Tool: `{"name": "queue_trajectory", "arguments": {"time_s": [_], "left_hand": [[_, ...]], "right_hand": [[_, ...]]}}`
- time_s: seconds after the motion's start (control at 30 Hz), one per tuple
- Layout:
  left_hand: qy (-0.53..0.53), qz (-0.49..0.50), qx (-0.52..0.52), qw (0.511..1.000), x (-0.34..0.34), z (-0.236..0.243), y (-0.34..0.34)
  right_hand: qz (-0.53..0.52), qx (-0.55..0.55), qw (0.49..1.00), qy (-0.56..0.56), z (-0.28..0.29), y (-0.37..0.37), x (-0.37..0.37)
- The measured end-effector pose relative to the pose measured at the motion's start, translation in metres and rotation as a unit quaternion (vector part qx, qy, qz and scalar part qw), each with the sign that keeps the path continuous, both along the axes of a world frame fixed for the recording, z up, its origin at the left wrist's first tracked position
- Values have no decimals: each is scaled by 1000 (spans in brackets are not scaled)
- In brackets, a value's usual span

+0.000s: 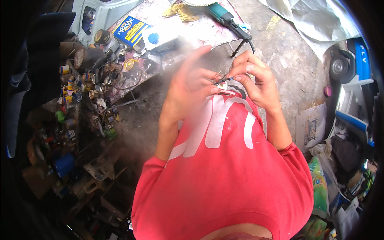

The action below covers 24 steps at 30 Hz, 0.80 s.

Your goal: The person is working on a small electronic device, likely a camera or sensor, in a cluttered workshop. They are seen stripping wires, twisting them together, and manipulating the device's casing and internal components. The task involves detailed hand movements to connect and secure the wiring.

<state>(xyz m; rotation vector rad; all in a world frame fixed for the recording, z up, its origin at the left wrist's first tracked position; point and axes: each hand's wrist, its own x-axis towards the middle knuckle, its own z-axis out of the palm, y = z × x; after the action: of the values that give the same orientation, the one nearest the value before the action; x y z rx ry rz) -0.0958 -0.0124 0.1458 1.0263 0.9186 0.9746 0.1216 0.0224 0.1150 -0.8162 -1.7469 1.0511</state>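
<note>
In front of my red shirt, both my hands are raised close together around a small, thin, dark part (222, 81) with a bit of blue at its right end. My right hand (258, 80) is closed, thumb and fingertips pinching that blue end. The thumb and bent fingers of my left hand (180, 90) meet at the other end, while its index finger points up, away from the part. A hazy smear in the picture blurs the left hand. What exactly the part is, I cannot make out. Pale and dark pieces just below it are partly hidden by my fingers.
Ahead, a spattered table (216, 38) bears a teal power tool (224, 18) with a dark cord, yellowish gloves (180, 12), a blue-and-yellow can (130, 32) and a blue-capped white container (164, 40). Cluttered cans (92, 76) crowd the left. Vehicle panels (354, 104) and bags (320, 188) lie right.
</note>
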Motion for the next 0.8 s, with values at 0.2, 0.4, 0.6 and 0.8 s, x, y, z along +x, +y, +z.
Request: {"name": "queue_trajectory", "arguments": {"time_s": [0.2,0.4,0.6,0.8], "left_hand": [[8,-49,-65,997,-11,-4,10],[36,-221,-40,974,-10,3,17],[135,-147,2,980,-3,13,13],[296,-34,173,939,4,25,2]], "right_hand": [[-35,240,966,-93,-6,-2,8],[-72,379,918,-93,-16,-10,7],[-30,410,903,-126,-23,-11,16],[-37,359,928,-88,-17,-7,6]]}}
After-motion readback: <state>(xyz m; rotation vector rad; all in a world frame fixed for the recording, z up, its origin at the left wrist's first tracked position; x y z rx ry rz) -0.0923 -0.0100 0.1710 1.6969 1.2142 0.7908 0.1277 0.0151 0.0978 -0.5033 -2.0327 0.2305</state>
